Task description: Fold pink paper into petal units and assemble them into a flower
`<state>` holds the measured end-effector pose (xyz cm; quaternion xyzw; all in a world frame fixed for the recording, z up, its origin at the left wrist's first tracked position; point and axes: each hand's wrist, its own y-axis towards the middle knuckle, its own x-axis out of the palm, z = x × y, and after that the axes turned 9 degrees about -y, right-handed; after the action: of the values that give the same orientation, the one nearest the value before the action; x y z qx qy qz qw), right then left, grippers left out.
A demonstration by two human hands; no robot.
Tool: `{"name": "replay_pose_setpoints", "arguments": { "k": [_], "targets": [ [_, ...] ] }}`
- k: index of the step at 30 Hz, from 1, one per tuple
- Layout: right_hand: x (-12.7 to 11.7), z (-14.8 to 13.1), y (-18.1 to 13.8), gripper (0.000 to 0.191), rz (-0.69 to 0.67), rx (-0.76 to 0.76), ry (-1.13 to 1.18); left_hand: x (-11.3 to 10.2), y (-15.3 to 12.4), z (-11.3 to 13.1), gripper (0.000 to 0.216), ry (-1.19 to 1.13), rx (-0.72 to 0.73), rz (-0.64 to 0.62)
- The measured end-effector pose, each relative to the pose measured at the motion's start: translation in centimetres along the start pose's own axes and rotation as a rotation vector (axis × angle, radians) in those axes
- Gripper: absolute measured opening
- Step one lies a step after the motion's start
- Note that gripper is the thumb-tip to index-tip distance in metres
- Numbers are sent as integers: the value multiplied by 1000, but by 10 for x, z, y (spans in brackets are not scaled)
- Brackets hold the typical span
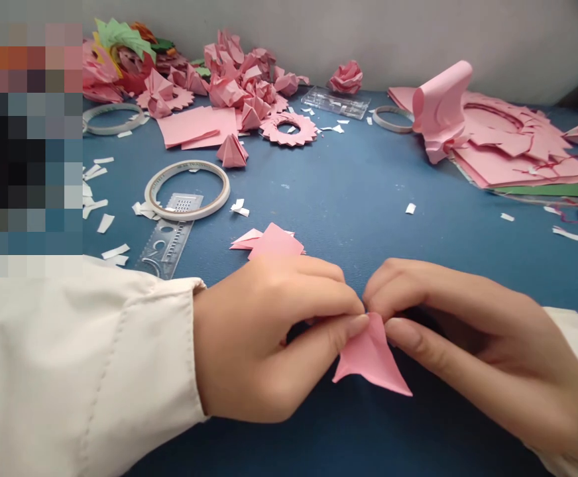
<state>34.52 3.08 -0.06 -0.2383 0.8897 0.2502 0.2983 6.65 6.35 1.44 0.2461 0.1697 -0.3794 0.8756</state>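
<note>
A small folded piece of pink paper [372,358] is held between both hands, its wide lower edge flaring toward me. My left hand [279,331] pinches its upper left side between thumb and fingers. On the upper right, my right hand [472,338] has its thumb and fingertips closed at the paper's edge. The fingers behind the paper are partly hidden. Just beyond my left hand lie some more folded pink pieces [275,242], partly covered by the knuckles.
A tape roll [225,193] rests over a clear ruler [167,242]. Behind are a heap of folded pink paper [242,79], a pink paper ring [289,130] and a clear plastic piece [336,101]. Pink sheets [498,162] are stacked at right. White scraps [105,223] litter the blue table [329,179].
</note>
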Motion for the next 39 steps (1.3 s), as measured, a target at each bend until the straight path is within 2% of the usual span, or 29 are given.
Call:
{"name": "replay_pose_setpoints", "arguments": {
  "k": [3, 7, 21, 23, 26, 28, 30, 33, 34, 39],
  "targets": [
    [-9, 2, 9, 18, -56, 107, 124, -1, 3, 0, 37, -56, -23, 34],
    [-9, 2, 16, 38, -61, 196, 198, 0, 1, 0, 35, -30, -7, 25],
    [0, -5, 24, 53, 23, 161, 220, 1, -4, -4, 36, 77, 53, -22],
    [-4, -4, 21, 46, 25, 142, 206, 1, -4, -4, 35, 87, 58, -29],
    [-8, -1, 15, 23, 8, 97, 183, 0, -3, -4, 36, 75, 66, -35],
    [-6, 1, 13, 18, -9, 97, 173, 0, -3, -4, 35, 76, 67, -32],
    [-3, 0, 16, 26, 4, 138, 184, -1, -3, -5, 35, 81, 72, -30],
    [0, -4, 24, 64, 32, 217, 197, 0, -3, -5, 37, 83, 76, -37],
    [1, -6, 26, 69, 25, 225, 192, 0, -4, -5, 38, 84, 72, -40],
    [2, -6, 23, 57, 16, 219, 168, 2, -7, -4, 40, 102, 53, -27]
  ]
}}
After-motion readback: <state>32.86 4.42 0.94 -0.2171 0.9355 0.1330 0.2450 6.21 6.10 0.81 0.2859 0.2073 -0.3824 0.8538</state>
